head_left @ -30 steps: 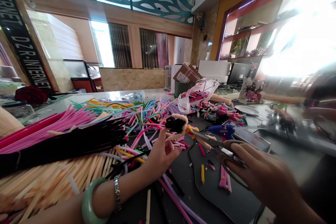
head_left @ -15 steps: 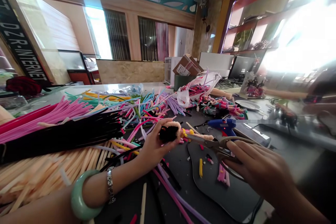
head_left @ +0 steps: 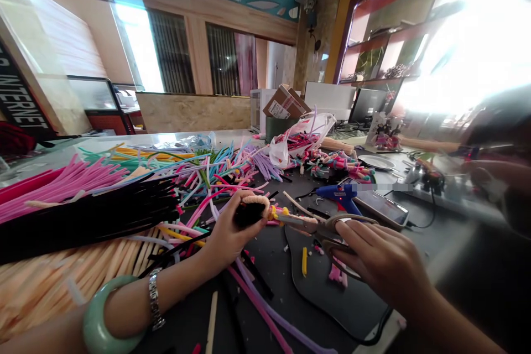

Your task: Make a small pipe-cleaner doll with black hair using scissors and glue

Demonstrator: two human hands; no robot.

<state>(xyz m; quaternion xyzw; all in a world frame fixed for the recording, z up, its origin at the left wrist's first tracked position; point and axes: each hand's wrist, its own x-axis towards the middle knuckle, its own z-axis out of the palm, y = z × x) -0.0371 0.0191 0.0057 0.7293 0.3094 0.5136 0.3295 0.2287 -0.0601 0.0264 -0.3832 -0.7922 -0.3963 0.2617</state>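
Note:
My left hand (head_left: 226, 235) is closed around a small pipe-cleaner doll (head_left: 250, 213) with a black fuzzy head and a peach band. The doll's yellow and pink parts and a peach strand point to the right, towards my other hand. My right hand (head_left: 384, 249) grips the handles of a pair of scissors (head_left: 305, 224). Their blades lie against the doll's yellow and peach parts; whether they cut into anything cannot be made out. Below the scissors, a yellow piece (head_left: 304, 261) and pink pieces (head_left: 338, 274) lie on a dark mat (head_left: 332, 304).
Bundles of black (head_left: 91, 213), pink (head_left: 70, 185) and peach pipe cleaners (head_left: 83, 271) cover the left side. A blue glue gun (head_left: 339, 193) lies beside a phone (head_left: 384, 207). Behind are a white plastic bag (head_left: 282, 152) and a cardboard box (head_left: 286, 104). Another person, blurred, is at the far right.
The camera view has turned slightly right, so everything sits further left. The scissor blades are a little closer to the doll's head. Both hands keep their holds.

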